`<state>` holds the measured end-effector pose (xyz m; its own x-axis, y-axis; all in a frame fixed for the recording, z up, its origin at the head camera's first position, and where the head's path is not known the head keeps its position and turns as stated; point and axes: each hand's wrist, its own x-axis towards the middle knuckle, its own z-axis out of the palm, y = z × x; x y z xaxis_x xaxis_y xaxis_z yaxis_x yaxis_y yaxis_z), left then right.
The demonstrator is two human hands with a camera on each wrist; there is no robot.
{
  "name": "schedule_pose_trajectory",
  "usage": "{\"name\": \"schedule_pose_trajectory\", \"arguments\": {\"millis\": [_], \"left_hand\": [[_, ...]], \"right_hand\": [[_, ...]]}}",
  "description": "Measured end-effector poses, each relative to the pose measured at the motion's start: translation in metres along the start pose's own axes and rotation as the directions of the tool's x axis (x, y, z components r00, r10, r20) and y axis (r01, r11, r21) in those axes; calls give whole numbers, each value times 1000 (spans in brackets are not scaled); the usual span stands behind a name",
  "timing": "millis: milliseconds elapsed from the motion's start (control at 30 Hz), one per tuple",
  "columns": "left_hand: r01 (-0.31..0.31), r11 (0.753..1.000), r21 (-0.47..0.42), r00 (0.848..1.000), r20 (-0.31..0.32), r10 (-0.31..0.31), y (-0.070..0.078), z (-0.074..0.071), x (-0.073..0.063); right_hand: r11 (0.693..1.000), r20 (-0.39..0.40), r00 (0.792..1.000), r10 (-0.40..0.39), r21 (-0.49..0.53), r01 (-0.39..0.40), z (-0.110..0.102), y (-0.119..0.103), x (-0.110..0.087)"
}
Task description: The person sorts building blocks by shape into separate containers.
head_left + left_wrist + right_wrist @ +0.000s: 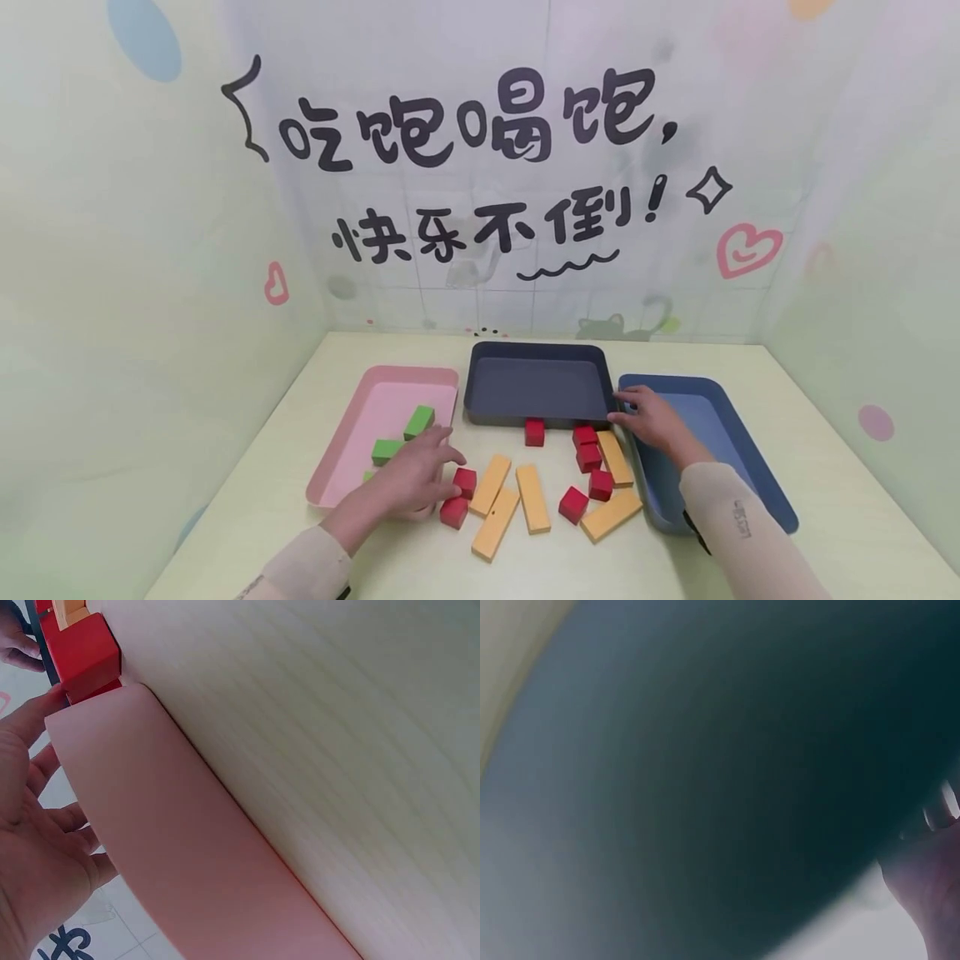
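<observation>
My left hand (pixel 420 471) reaches over the right side of the pink tray (pixel 321 467), fingers spread and holding nothing. Its fingertips are right by two red cubes (pixel 453 512) beside the tray. In the left wrist view, a fingertip shows at the edge of a red cube (pixel 90 656), next to the tray's pink wall (pixel 172 825). Green blocks (pixel 387 452) lie in the pink tray, partly hidden by this hand. My right hand (pixel 660 423) hovers over the left rim of the blue tray (pixel 750 450), thumb and fingers apart, its fingertips near the dark tray's right corner.
The dark navy tray (pixel 536 383) stands at the back between the other two. In front of it, several yellow planks (pixel 533 498) lie scattered with more red cubes (pixel 573 504). One red cube (pixel 535 432) sits right at the dark tray's front wall. Printed walls enclose the table.
</observation>
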<state>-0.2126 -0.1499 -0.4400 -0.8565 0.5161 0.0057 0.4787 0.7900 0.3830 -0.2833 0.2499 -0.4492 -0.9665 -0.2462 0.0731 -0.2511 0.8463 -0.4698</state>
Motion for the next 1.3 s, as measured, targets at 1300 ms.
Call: {"name": "schedule_pose_trajectory", "arguments": {"millis": [1300], "left_hand": [[-9,995,103,999,54,3,-2,-5,18]], "right_hand": [[995,96,995,19,-97,-9,-9,-1,8]]}}
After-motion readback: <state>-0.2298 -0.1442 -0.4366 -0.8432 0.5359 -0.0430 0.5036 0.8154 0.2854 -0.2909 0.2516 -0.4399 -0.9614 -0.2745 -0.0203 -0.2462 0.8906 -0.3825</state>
